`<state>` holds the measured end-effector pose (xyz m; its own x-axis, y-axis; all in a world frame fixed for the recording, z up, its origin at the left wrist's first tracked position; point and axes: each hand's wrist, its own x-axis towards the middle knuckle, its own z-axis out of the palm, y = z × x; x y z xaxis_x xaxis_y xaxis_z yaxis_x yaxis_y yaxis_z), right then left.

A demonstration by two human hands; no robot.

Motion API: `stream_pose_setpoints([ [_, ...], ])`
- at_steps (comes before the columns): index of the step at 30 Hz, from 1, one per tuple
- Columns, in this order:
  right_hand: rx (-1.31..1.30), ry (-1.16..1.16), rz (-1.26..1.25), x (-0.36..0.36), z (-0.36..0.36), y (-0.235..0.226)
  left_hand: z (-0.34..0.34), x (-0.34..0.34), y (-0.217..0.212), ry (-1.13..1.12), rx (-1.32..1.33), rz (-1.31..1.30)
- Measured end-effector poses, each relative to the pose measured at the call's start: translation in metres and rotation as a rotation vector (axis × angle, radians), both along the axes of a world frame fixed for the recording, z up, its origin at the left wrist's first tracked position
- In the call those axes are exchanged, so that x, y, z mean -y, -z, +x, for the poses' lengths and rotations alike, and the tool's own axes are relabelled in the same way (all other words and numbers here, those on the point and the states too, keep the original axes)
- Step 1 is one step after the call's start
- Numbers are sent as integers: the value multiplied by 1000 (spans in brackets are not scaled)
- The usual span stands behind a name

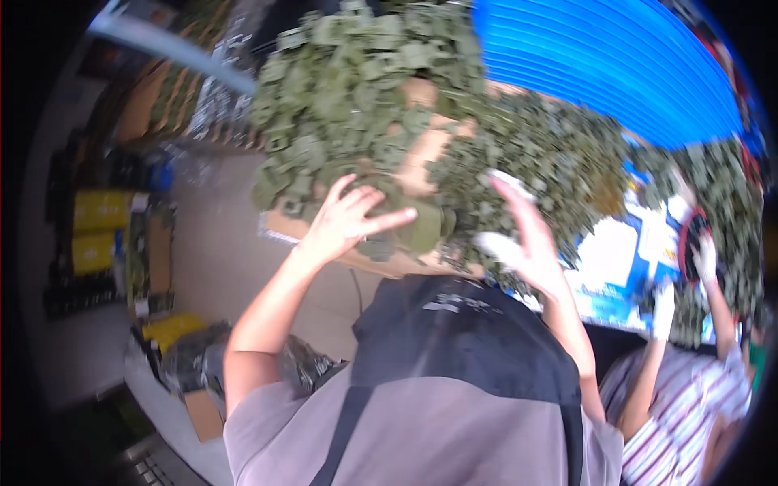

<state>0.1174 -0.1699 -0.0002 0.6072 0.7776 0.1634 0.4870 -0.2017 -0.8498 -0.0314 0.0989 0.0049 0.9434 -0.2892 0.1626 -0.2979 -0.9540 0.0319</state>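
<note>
Cardboard (428, 154) heaped with green pieces (348, 105) lies beneath left hand (344, 220) and right hand (532, 247), both spread wide, contact unclear.

Narrow bare strip (425, 154) btwn green pcs (348, 97), blue panel (608, 65) far R

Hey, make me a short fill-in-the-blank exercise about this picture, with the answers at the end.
1. The person's left hand and right hand are near heaped pieces coloured mostly ____.
2. The large ribbed panel at the upper right is ____ in colour.
3. The co-worker's shirt is patterned with ____.
4. Of the person's own hands, the one nearer that co-worker is the ____ one.

Missing words: green; blue; stripes; right.
</note>
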Motion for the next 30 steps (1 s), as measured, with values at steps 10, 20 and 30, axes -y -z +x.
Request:
stream_pose_setpoints([
  [10,-641,-205,-344,44,-21,51,45,90,44,275,-133,-235],
  [20,-626,263,206,42,-57,86,35,145,89,-221,-414,-1631],
  [30,-557,272,223,36,-53,74,27,142,83,-408,-235,-1301],
])
